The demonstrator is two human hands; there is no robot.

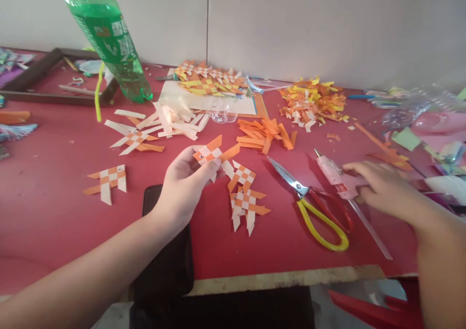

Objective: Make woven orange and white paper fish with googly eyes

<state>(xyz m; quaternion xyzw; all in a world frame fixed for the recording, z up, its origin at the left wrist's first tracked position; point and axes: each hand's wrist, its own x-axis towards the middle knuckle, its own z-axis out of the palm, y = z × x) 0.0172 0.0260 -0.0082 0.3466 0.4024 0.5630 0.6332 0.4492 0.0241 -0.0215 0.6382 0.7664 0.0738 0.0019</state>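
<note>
Between the thumb and fingers of my left hand [185,183] is a woven paper fish [209,154] in orange and white, with a small eye on its left end. Two more woven fish [245,203] lie just right of that hand, one overlapping the other. Another woven fish [112,177] rests on the table at the left. My right hand [380,186] is closed on the handle of a pink glue gun [333,176], which lies on the table with its nozzle up and left. A clear glue stick [369,229] runs out of its back end.
Open scissors [300,189] lie left of the glue gun. A black phone [171,261] sits under my left forearm. Behind are white strips [178,123], orange strips [265,134], paper scraps [313,101], a finished fish pile [207,79] and a tilted-looking green bottle [112,42].
</note>
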